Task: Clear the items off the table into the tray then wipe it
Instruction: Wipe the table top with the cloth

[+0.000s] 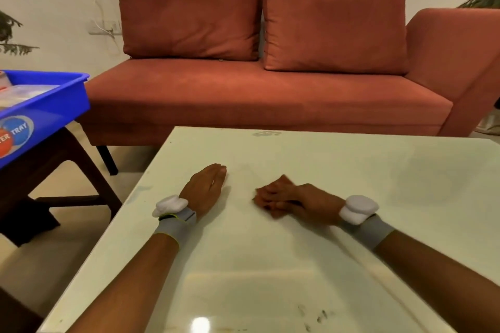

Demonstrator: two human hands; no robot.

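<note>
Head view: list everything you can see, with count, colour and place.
Table: one, glossy white, in front, faint smudges.
Tray: one, blue, left, on the stand; contents blurred.
Stand: one, dark brown, under the tray.
Sofa: one, rust orange, behind the table.
Cushions: two, rust orange, against the sofa back.
Plants: two, green, far left and far right edges.
Socket: one, white, on the wall left of the sofa.
Wristbands: two, grey with white pods, one per wrist.
Left grip: flat on the table, holding nothing.
Right grip: on the table, blurred; hold unclear.
</note>
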